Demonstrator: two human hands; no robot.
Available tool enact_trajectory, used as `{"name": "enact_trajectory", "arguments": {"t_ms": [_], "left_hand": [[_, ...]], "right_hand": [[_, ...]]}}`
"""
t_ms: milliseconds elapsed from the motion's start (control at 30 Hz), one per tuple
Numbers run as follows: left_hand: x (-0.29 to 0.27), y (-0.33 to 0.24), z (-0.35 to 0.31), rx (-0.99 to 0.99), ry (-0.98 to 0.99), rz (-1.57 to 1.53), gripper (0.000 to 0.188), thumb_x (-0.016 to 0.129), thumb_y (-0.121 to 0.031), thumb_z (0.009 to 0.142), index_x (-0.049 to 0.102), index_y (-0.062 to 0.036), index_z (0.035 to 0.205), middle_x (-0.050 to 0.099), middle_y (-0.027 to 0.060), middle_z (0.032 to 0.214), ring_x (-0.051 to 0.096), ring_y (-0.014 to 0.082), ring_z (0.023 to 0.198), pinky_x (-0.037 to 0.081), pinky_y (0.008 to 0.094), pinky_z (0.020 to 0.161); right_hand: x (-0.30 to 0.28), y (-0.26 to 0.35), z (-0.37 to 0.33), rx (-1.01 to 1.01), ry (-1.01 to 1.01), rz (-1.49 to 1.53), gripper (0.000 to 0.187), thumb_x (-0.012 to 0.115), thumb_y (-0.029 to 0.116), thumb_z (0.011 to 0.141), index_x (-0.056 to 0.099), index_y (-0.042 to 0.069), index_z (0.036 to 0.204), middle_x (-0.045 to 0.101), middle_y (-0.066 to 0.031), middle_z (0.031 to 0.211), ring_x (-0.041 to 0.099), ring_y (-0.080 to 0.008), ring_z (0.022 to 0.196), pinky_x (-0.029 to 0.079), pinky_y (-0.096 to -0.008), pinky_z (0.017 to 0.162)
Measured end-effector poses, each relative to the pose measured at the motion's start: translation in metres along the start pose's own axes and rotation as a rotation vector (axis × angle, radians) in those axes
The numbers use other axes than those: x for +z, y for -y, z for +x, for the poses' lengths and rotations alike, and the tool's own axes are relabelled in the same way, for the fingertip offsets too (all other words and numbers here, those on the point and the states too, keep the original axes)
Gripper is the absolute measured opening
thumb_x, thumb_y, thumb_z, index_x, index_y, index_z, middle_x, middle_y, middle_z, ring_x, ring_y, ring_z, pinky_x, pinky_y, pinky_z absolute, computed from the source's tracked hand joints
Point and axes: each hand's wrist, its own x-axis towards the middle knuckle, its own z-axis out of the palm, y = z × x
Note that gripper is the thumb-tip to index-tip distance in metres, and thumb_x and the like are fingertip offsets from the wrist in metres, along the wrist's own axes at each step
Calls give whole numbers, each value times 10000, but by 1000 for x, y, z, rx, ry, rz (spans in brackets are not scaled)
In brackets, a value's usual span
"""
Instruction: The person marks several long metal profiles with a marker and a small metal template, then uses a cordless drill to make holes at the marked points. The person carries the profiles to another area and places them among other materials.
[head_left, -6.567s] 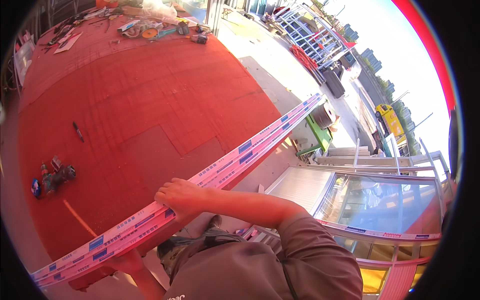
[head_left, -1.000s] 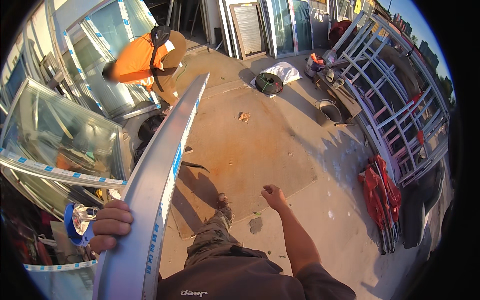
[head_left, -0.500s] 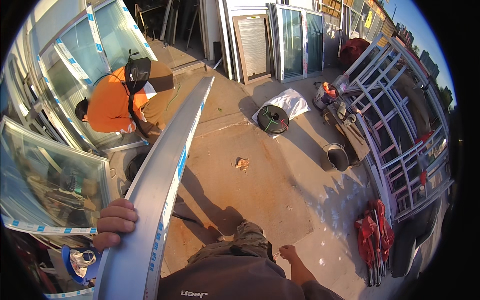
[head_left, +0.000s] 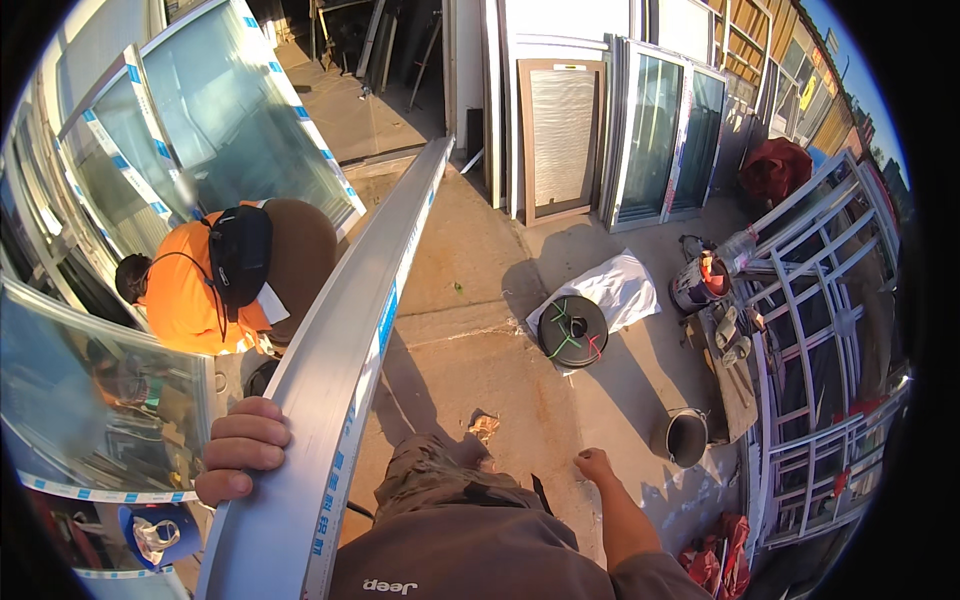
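Note:
My left hand [head_left: 240,447] grips the near part of a long silver aluminium profile [head_left: 345,340] with a blue-and-white tape strip along one edge. The profile runs from the lower left up toward a doorway at the top centre. My right hand [head_left: 595,465] hangs free by my side with the fingers loosely curled and nothing in it. My leg in olive trousers [head_left: 440,480] steps over the concrete floor.
A crouching person in an orange top [head_left: 190,290] works left of the profile beside glazed window frames [head_left: 90,400]. More framed windows [head_left: 655,135] lean at the back. A black cable coil [head_left: 573,331] on white cloth, a metal bucket [head_left: 686,437] and white metal frames [head_left: 810,350] stand right.
I have walked forward with the profile: the crouching person and the leaning windows are nearer, and the red floor from earlier is gone. My right arm has swung back beside me.

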Motion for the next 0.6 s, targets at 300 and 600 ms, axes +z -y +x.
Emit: {"name": "enact_trajectory", "arguments": {"t_ms": [300, 600], "left_hand": [[18, 266, 63, 60, 83, 79, 408, 685, -378, 1007, 518, -105, 1260, 653, 141, 1045, 661, 291, 957, 571, 500, 924], [7, 489, 164, 134, 190, 148, 361, 585, -336, 1067, 499, -87, 1314, 642, 175, 1082, 644, 319, 976, 557, 511, 913]], "right_hand": [[-45, 350, 303, -241, 77, 59, 267, 727, 235, 853, 767, -9, 955, 779, -150, 886, 744, -225, 825, 579, -387, 784], [-20, 310, 416, 229, 384, -44, 335, 656, 345, 818, 817, 52, 835, 769, -128, 752, 766, -277, 757, 587, -406, 749]]}}
